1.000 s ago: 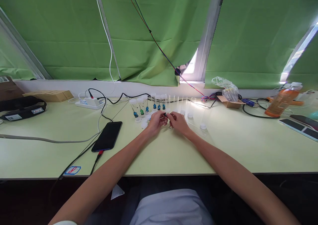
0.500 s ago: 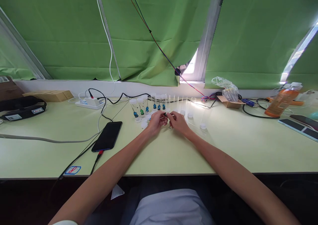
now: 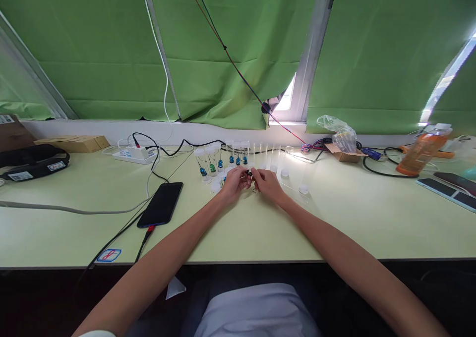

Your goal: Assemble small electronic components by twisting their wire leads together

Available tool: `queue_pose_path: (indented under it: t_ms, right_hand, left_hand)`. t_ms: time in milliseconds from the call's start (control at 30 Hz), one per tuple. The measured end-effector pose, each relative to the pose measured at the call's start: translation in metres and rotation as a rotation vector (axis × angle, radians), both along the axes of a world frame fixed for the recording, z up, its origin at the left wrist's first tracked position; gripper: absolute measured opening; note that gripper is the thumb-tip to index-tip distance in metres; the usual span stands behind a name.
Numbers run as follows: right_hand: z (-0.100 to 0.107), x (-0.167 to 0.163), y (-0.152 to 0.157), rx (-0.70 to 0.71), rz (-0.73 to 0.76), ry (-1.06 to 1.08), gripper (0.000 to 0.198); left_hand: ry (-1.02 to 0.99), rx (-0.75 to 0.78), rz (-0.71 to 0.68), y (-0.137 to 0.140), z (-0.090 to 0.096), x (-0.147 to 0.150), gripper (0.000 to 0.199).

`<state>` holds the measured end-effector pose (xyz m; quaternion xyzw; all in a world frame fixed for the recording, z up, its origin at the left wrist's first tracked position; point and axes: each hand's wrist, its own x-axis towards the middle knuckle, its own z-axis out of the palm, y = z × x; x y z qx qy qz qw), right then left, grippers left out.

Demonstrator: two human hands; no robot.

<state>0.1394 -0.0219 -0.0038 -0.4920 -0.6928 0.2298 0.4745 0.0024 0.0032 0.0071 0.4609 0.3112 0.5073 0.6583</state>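
My left hand (image 3: 233, 182) and my right hand (image 3: 266, 184) meet fingertip to fingertip over the pale green table (image 3: 238, 223), pinching a tiny dark part (image 3: 249, 173) between them. It is too small to make out. Just behind the hands stands a row of clear tubes (image 3: 219, 159), several with blue or green pieces inside. More clear tubes (image 3: 277, 158) stand to the right of it, with nothing visible in them, and small white caps (image 3: 304, 189) lie near them.
A black phone (image 3: 160, 204) on a red-tipped cable lies left of my hands. A white power strip (image 3: 134, 153), black headset (image 3: 31, 161) and cardboard box (image 3: 74, 142) sit at the back left. At the right are a plastic bag (image 3: 340, 135), an orange bottle (image 3: 423, 151) and further phones (image 3: 451, 187).
Almost nothing has moved. My fingertips have shifted slightly around the small part, staying in the same spot.
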Motion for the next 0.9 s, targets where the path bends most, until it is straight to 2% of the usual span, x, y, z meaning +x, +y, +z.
queue_pose_path:
  t_ms: [133,433,733,900]
  right_hand:
    - [-0.0014,-0.0003,0.0006,0.000,-0.015,0.005,0.056]
    - [-0.0028,-0.0010,0.0003,0.007,0.000,0.079,0.038]
    - [0.0002,0.0001,0.0003,0.005,-0.012,0.024,0.053]
    - [-0.0015,-0.0006,0.0006,-0.003,-0.034,0.053,0.046]
  left_hand:
    - [-0.004,-0.016,0.006,-0.0008,0.0019,0.0004,0.016]
    - [-0.019,-0.003,0.024,0.0040,0.0000,-0.0011,0.014]
    - [-0.008,-0.010,0.017,-0.0004,0.0007,0.0006,0.018]
    - [-0.018,-0.011,0.027,0.0004,0.0024,0.0002,0.018]
